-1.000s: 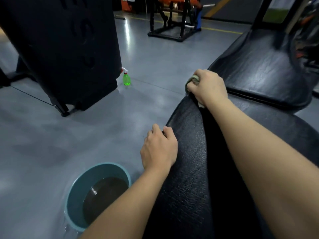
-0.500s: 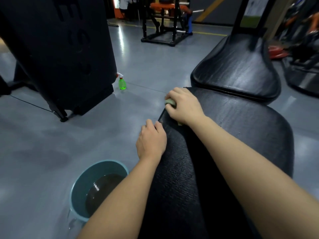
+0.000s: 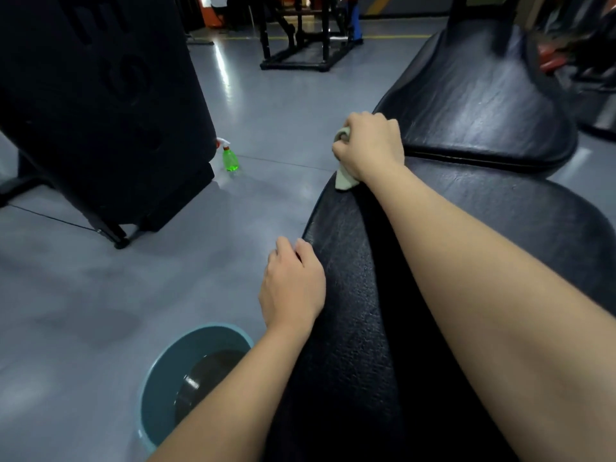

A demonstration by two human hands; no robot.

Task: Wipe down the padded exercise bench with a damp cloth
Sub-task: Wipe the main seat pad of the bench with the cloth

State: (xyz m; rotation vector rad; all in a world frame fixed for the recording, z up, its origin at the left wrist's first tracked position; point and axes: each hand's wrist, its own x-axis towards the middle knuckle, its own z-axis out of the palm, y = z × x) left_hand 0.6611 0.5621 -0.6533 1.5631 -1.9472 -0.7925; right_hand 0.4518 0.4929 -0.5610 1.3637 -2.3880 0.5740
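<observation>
Mostly hidden cloth (image 3: 342, 181) under right hand (image 3: 370, 146), bench (image 3: 350, 295) cropped

Two bare human forearms, uncovered all the way to the lower edge of view. Bare left hand (image 3: 293, 288) on a slim, smooth left forearm (image 3: 233, 395). Bare right hand (image 3: 370, 145) on a right forearm (image 3: 483, 295) looming much broader near the lens. Rounded wrists, knuckles as low ridges across the backs of both. Nails too small to tell.
</observation>
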